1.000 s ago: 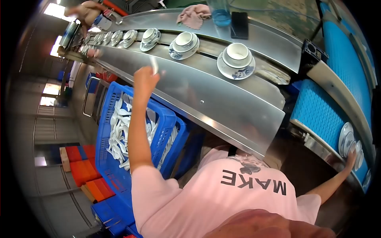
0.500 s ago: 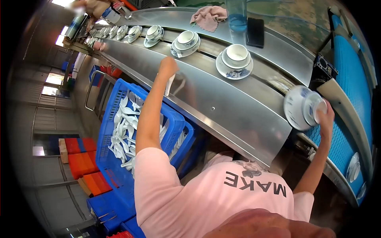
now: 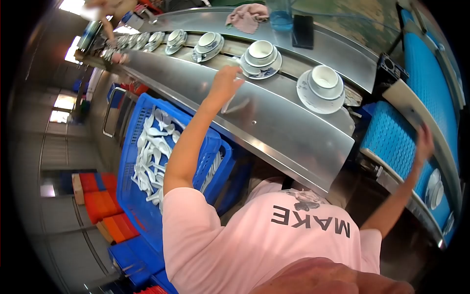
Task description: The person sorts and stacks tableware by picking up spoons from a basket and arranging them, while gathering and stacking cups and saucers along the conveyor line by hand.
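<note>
My left hand [image 3: 226, 82] is closed over the steel ledge, with a white spoon [image 3: 227, 105] hanging below the palm. Its fingertips reach the near edge of a stacked set of white bowls on a blue-patterned saucer [image 3: 267, 73]. Another white spoon [image 3: 250, 70] appears to lie on that saucer, partly beside the fingers. My right hand [image 3: 424, 143], somewhat blurred, is over the blue conveyor belt [image 3: 391, 130] with fingers stretched out and nothing visible in them. Closest to it on the steel line stands another bowl-and-saucer set [image 3: 320, 90].
A blue basket [image 3: 128, 161] of white spoons stands at left, against the steel ledge [image 3: 293, 142]. More bowl sets [image 3: 208, 44] line the track. A pink cloth [image 3: 247, 18], blue-tinted container [image 3: 281, 20] and dark flat object [image 3: 303, 32] lie behind. Another dish set [image 3: 434, 190] rides the belt.
My right hand has let go of the rightmost bowl set, now on the steel line, and moved over the belt. The left hand moved right, to a saucer. The other sets shifted left.
</note>
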A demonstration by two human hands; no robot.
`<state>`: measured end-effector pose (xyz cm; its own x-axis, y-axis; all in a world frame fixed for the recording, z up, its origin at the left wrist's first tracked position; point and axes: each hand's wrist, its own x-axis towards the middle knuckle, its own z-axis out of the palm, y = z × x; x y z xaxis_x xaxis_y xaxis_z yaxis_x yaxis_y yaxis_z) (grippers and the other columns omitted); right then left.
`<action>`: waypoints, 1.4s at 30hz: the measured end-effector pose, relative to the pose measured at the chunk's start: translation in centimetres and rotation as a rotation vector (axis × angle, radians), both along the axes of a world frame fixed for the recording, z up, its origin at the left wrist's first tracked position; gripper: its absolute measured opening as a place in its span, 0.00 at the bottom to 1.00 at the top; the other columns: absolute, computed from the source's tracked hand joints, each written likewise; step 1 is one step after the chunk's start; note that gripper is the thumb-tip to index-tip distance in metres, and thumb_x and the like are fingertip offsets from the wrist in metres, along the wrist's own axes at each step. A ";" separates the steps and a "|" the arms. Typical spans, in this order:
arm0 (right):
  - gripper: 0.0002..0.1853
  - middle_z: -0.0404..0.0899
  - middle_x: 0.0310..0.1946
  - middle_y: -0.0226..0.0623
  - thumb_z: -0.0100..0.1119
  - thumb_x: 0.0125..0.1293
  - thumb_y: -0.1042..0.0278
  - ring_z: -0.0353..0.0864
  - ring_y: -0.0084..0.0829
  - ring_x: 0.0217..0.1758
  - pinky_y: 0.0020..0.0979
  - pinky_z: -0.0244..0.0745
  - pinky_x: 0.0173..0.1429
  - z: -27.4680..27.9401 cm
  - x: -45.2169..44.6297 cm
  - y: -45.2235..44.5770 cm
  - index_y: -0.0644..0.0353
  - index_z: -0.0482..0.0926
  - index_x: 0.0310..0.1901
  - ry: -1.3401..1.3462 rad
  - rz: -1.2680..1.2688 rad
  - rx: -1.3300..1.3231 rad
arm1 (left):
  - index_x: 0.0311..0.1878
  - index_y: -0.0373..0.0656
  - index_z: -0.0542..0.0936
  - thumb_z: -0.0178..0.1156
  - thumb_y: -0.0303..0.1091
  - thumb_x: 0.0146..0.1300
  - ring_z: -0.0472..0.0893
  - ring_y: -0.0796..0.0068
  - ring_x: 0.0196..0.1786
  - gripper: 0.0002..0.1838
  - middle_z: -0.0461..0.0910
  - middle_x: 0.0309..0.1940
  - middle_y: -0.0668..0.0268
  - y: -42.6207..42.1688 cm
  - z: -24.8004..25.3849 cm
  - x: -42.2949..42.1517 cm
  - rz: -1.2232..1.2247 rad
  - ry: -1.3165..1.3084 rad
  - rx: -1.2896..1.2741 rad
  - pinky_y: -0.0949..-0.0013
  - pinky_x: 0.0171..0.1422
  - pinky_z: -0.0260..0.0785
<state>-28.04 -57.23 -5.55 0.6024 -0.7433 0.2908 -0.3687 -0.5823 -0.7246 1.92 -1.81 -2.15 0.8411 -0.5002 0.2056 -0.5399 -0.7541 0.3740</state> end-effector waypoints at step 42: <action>0.24 0.74 0.44 0.36 0.53 0.61 0.61 0.73 0.25 0.42 0.24 0.71 0.41 3.1 8.8 15.5 0.64 0.66 0.57 -0.001 0.666 0.545 | 0.37 0.39 0.77 0.55 0.29 0.50 0.75 0.56 0.37 0.10 0.76 0.33 0.57 8.7 4.7 -8.6 0.401 -0.601 -0.024 0.59 0.44 0.67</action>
<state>-19.28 -41.76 -2.49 0.9626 -0.2708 -0.0031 -0.0727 -0.2476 -0.9661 -6.71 6.94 2.51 0.6973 -0.1664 0.6972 -0.3411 -0.9325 0.1186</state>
